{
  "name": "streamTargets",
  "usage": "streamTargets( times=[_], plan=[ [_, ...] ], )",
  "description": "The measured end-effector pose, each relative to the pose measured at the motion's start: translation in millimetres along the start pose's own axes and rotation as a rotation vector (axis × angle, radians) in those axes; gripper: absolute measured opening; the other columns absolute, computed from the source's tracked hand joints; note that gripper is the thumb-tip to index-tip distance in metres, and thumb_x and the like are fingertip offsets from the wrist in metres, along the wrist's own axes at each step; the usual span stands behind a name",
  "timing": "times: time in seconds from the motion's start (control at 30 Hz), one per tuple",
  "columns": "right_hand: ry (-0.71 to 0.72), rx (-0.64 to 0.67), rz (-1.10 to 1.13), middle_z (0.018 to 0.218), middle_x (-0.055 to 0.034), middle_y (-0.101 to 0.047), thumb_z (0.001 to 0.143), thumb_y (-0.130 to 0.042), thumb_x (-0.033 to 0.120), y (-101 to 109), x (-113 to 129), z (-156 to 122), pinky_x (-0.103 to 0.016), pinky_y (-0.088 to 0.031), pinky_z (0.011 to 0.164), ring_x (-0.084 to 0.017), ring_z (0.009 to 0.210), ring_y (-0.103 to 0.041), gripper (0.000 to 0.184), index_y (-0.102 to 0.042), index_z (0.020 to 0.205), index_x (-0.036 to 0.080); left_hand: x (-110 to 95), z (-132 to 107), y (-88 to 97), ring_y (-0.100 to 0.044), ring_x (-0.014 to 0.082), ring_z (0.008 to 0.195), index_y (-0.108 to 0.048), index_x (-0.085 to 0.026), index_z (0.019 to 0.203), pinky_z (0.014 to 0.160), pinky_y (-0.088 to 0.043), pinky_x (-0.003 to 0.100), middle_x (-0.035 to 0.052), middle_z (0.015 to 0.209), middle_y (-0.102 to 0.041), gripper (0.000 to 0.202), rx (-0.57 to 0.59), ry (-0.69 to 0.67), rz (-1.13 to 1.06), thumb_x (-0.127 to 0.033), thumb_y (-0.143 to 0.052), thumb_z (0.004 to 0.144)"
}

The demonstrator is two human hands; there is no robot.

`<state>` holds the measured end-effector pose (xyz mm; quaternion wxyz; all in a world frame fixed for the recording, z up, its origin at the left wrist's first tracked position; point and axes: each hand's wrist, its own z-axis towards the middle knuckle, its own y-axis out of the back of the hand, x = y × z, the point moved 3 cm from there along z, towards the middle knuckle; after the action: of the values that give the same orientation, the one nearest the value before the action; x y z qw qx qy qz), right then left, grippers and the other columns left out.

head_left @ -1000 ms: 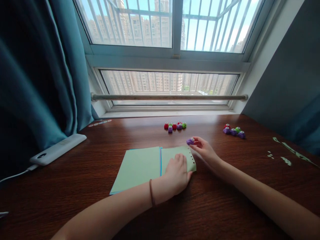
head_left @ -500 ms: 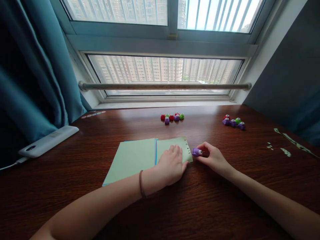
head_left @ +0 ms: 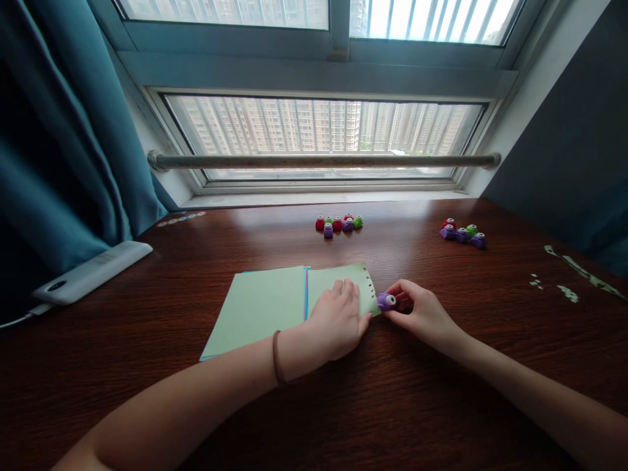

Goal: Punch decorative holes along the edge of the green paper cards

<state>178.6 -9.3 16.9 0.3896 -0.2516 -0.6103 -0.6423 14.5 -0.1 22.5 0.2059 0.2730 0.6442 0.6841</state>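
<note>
A small purple craft hole punch (head_left: 386,301) with a white button on top sits at the right edge of a pale green sheet (head_left: 366,278). My right hand (head_left: 417,311) grips the punch from its right side, thumb in front and fingers behind. Small dark holes run along that edge of the sheet. Flat on the sheet lies my left hand (head_left: 339,320), fingers stretched out and a brown band on the wrist. Another pale green sheet (head_left: 260,304) lies to the left, with blue and pink edges showing under it.
Several red, green and purple punches (head_left: 337,224) stand near the window, and another group (head_left: 462,233) is further right. Cut paper scraps (head_left: 583,271) and tiny pieces (head_left: 568,294) lie at right. A white corded device (head_left: 93,273) rests by the curtain (head_left: 83,131).
The view has tilted slightly downward. The punch in my right hand has turned a little, its white button now facing me more. My left hand stays on the sheet.
</note>
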Motion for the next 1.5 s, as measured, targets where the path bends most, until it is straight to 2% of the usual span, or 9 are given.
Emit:
streamTargets(
  times=[0.2, 0.43, 0.6, 0.87, 1.07, 1.5],
  plan=[
    [0.046, 0.043, -0.053, 0.080, -0.0012, -0.064, 0.070, -0.058, 0.019, 1.1, 3.2, -0.3, -0.026, -0.048, 0.066, -0.016, 0.074, -0.061, 0.013, -0.059, 0.083, 0.019, -0.8, -1.1, -0.2, -0.037, 0.0331, 0.116, -0.037, -0.002, 0.127, 0.090, -0.037, 0.041, 0.0226, 0.128, -0.040, 0.060, 0.035, 0.033, 0.001, -0.047, -0.030, 0.088],
    [0.076, 0.069, -0.178, 0.077, -0.0013, -0.062, 0.067, -0.061, 0.020, 4.7, 5.8, -2.2, -0.026, -0.046, 0.062, -0.016, 0.069, -0.057, 0.011, -0.061, 0.078, 0.020, -0.3, -1.0, -4.1, -0.034, 0.0348, 0.120, -0.034, -0.003, 0.130, 0.093, -0.035, 0.042, 0.0226, 0.133, -0.034, 0.065, 0.052, 0.053, -0.002, -0.052, -0.030, 0.088],
    [0.055, 0.099, -0.169, 0.075, -0.0011, -0.062, 0.066, -0.064, 0.022, 1.5, 7.9, -4.6, -0.027, -0.046, 0.061, -0.016, 0.067, -0.057, 0.011, -0.062, 0.076, 0.020, -0.5, -0.8, -4.9, -0.033, 0.0348, 0.122, -0.033, -0.002, 0.131, 0.093, -0.034, 0.044, 0.0228, 0.134, -0.034, 0.064, 0.067, 0.059, -0.011, -0.050, -0.029, 0.088],
    [0.099, 0.182, -0.138, 0.082, -0.0021, -0.062, 0.068, -0.062, 0.020, 3.0, 9.1, -3.2, -0.026, -0.047, 0.066, -0.015, 0.071, -0.058, 0.017, -0.067, 0.084, 0.022, -0.7, -1.2, -7.3, -0.033, 0.0343, 0.121, -0.031, -0.003, 0.132, 0.095, -0.034, 0.043, 0.0221, 0.135, -0.032, 0.066, 0.075, 0.069, 0.000, -0.051, -0.034, 0.087],
    [0.102, 0.135, -0.052, 0.085, -0.0019, -0.064, 0.069, -0.063, 0.019, 0.9, 6.7, -3.8, -0.028, -0.049, 0.071, -0.017, 0.078, -0.060, 0.021, -0.064, 0.090, 0.021, -0.7, -1.5, -7.8, -0.032, 0.0341, 0.122, -0.031, -0.004, 0.132, 0.095, -0.033, 0.044, 0.0221, 0.135, -0.032, 0.066, 0.067, 0.064, 0.001, -0.052, -0.032, 0.087],
    [0.119, 0.127, -0.094, 0.084, -0.0022, -0.062, 0.071, -0.061, 0.018, -2.0, 11.0, -5.3, -0.028, -0.049, 0.069, -0.017, 0.077, -0.058, 0.018, -0.063, 0.089, 0.022, -2.5, -2.1, -7.1, -0.030, 0.0351, 0.124, -0.030, -0.002, 0.133, 0.098, -0.032, 0.045, 0.0234, 0.136, -0.030, 0.068, 0.067, 0.065, -0.023, -0.052, -0.032, 0.087]
  ],
)
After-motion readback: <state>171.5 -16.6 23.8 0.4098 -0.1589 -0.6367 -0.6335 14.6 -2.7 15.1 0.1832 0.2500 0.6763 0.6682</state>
